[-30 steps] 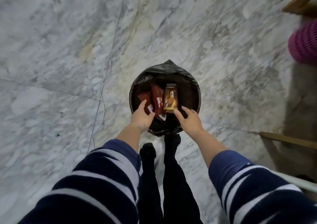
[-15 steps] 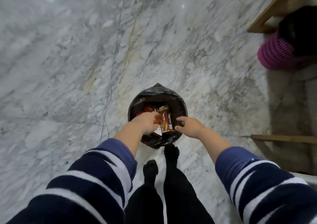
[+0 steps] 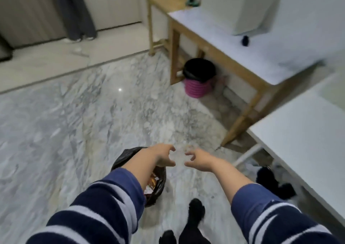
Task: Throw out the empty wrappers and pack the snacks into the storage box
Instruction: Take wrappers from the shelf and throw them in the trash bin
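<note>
A small bin lined with a black bag (image 3: 122,158) stands on the marble floor at my feet, mostly hidden behind my left forearm. Orange and red wrappers (image 3: 152,183) show inside it. My left hand (image 3: 164,156) and my right hand (image 3: 196,158) hover side by side above the floor, just beyond the bin. Both are empty, with fingers curled and apart. A white box (image 3: 240,4) sits on the far table. No snacks are visible.
A wooden table with a white top (image 3: 261,57) stands at the right, with a pink bin lined in black (image 3: 197,79) under it. A second white table (image 3: 308,141) is close on my right. Dark things (image 3: 270,180) lie beneath it.
My hands have lifted out of the black-lined bin with nothing in them; the wrappers stay inside. My view has swung up from the bin to the room and the tables.
</note>
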### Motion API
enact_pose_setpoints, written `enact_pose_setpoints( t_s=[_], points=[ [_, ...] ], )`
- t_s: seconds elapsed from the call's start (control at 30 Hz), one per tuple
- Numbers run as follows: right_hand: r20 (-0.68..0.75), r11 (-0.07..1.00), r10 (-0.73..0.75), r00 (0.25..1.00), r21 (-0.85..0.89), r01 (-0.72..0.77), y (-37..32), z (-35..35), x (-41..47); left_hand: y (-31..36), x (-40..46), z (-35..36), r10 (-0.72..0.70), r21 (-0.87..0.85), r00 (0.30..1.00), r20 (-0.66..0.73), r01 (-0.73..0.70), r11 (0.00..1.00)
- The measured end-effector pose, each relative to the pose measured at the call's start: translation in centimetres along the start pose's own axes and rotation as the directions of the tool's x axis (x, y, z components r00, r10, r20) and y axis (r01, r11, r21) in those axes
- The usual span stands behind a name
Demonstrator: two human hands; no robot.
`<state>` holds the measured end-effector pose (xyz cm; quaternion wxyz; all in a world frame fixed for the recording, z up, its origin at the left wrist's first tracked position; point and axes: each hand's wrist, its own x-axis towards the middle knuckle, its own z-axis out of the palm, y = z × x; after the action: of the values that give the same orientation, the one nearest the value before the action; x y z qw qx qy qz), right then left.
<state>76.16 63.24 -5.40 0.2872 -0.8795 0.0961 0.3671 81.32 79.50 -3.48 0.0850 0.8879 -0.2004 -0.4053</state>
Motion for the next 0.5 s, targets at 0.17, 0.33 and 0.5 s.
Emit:
enact_pose_setpoints(
  t_s=[0.17,0.33,0.5],
  points=[
    [-0.148,0.983,0.16,0.976,0.119,-0.143,7.9,-2.4,-8.7,10.1,-0.1,0.3,0.124,0.177,0.991,0.049,-0.131,0.975],
    [-0.322,0.935,0.302,0.897,0.283,-0.213,17.8,-4.5,-19.0,22.7,-0.9,1.8,0.319,0.329,0.943,0.09,-0.331,0.884],
    [-0.392,0.865,0.46,0.796,0.399,-0.304,28.4,-4.2,-29.4,36.3,-2.2,7.1,0.451,0.456,0.882,0.134,-0.459,0.762]
  ],
)
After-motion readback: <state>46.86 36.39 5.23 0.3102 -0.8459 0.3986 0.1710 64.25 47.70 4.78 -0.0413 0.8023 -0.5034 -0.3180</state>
